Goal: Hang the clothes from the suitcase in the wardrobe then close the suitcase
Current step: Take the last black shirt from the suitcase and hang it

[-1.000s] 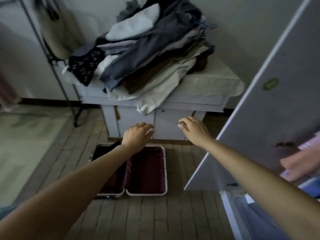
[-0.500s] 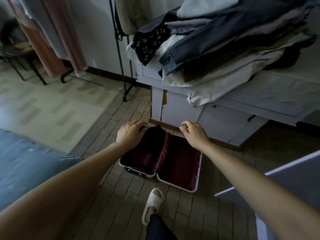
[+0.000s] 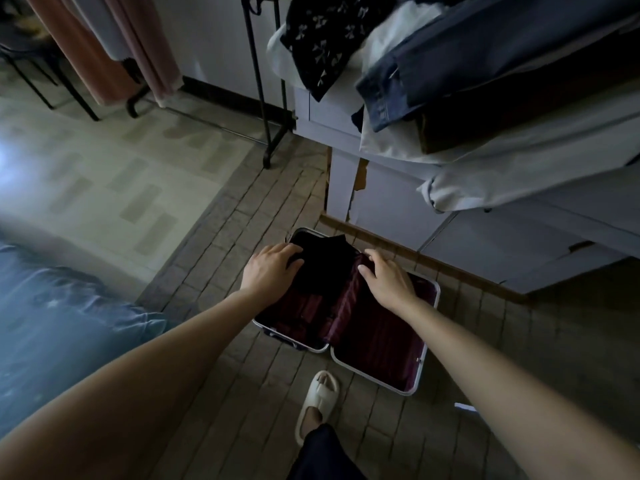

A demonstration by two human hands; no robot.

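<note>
Suitcase (image 3: 375, 370): hard shell with pale metal rim and dark red striped lining, lying fully open on the brick-patterned floor, both halves facing up. Black garment (image 3: 320, 263): dark, crumpled fabric, sitting in the far end of the left half and spilling onto the centre divide; the near part of both halves is showing bare lining.
</note>
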